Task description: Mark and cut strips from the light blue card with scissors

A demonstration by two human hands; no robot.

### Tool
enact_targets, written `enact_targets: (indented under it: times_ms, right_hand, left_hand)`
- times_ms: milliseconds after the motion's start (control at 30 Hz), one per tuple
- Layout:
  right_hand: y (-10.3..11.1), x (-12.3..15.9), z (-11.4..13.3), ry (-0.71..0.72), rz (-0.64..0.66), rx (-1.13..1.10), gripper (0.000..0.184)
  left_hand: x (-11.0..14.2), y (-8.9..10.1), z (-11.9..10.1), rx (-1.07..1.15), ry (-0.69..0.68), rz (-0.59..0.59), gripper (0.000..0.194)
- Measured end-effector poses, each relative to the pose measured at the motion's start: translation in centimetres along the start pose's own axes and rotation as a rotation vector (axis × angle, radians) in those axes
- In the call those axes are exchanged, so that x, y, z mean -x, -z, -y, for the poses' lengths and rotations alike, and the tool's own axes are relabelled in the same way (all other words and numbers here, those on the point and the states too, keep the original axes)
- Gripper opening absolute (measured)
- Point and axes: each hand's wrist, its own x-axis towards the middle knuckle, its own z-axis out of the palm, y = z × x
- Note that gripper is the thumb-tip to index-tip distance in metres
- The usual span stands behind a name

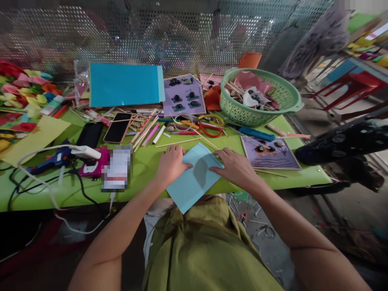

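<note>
Our left hand (172, 165) and right hand (238, 167) both grasp a light blue sheet (194, 182), the left at its upper-left edge, the right at its right-hand corner; both thumbs lie on top, tips turned inward, while the fingers bend at the edges; we cannot tell how far any fingertips reach underneath. The sheet lies aslant at the front of the green tabletop (145, 178), its nearest corner jutting past the edge above our olive clothing (212, 242); a shadow falls across its middle.

Just beyond our hands we see a white pen (159, 135), a pink pen (150, 134) and loose thin sticks; red-handled scissors (210, 130) lie among them; behind these stands a green basket (248, 111) with sticks and crumpled paper in it. To the right of our right hand lies a purple card (274, 161) with stones on it; another purple card (184, 91) lies farther back, beside a large blue sheet (125, 85); off to the left we have two phones (117, 128) and a blue glue gun (51, 159) near tangled cables.
</note>
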Motion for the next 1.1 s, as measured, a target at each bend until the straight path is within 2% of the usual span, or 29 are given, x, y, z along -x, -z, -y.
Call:
enact_targets:
  times_ms: [167, 267, 367, 433, 533, 667, 833, 900, 1000, 1100]
  right_hand:
    - [-0.4, -0.2, -0.8, -0.011, -0.028, -0.128, 0.048]
    - [-0.4, -0.6, -1.0, -0.009, -0.029, -0.221, 0.047]
    - [-0.4, -1.1, -1.4, 0.041, -0.103, -0.392, 0.038]
    - [-0.5, -1.3, -1.9, 0.076, -0.188, -0.512, 0.034]
    - [-0.6, -1.3, -2.3, 0.111, -0.253, -0.602, 0.038]
    - [-0.4, -0.4, -1.6, 0.273, -0.14, -0.477, 0.049]
    - [-1.7, 2.5, 0.6, 0.519, 0.122, -0.239, 0.09]
    - [-3.0, 4.0, 1.2, 0.568, 0.069, -0.197, 0.08]
    - [-4.2, 5.7, 1.0, 0.675, -0.152, -0.214, 0.054]
    - [-3.1, 6.6, -0.1, 0.673, -0.212, -0.228, 0.044]
  left_hand:
    - [-0.2, -0.1, 0.3, 0.304, 0.087, 0.026, 0.046]
    - [-0.3, 0.2, 0.6, 0.399, 0.021, -0.008, 0.027]
    - [-0.5, 1.1, 1.5, 0.482, -0.054, -0.025, 0.008]
    - [-0.7, 1.9, 2.6, 0.576, -0.041, -0.064, 0.005]
    - [-0.8, 3.4, 4.5, 0.763, -0.004, -0.188, 0.012]
    - [-0.4, 4.9, 6.5, 0.981, 0.05, -0.307, 0.017]
    - [0.2, 4.9, 8.1, 1.121, 0.113, -0.502, 0.02]
    - [0.4, 4.5, 8.5, 1.155, 0.143, -0.575, 0.021]
    - [0.4, 3.4, 8.9, 1.252, 0.186, -0.596, 0.024]
    - [0.1, 2.1, 9.0, 1.311, 0.248, -0.605, 0.027]
